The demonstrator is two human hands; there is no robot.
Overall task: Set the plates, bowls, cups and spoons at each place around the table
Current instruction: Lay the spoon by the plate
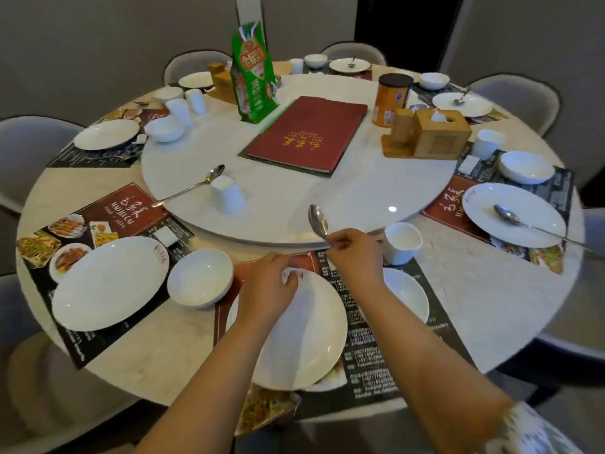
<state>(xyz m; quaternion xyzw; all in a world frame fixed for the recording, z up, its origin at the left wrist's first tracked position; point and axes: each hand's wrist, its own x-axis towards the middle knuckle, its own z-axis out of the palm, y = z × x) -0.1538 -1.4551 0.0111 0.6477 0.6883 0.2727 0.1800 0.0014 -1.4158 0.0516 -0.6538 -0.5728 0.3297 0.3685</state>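
Observation:
My right hand pinches the handle of a metal spoon, its bowl pointing up over the turntable's near edge. My left hand grips the far rim of the white plate on the near placemat. A white bowl lies right of that plate, partly behind my right arm, with a white cup beyond it. The place to the left has a plate and a bowl. On the turntable lie another spoon and an upturned cup.
The white turntable carries a red menu, a green snack bag, an orange can and a wooden tissue holder. Set places ring the round table, including a plate with a spoon at right. Grey chairs surround it.

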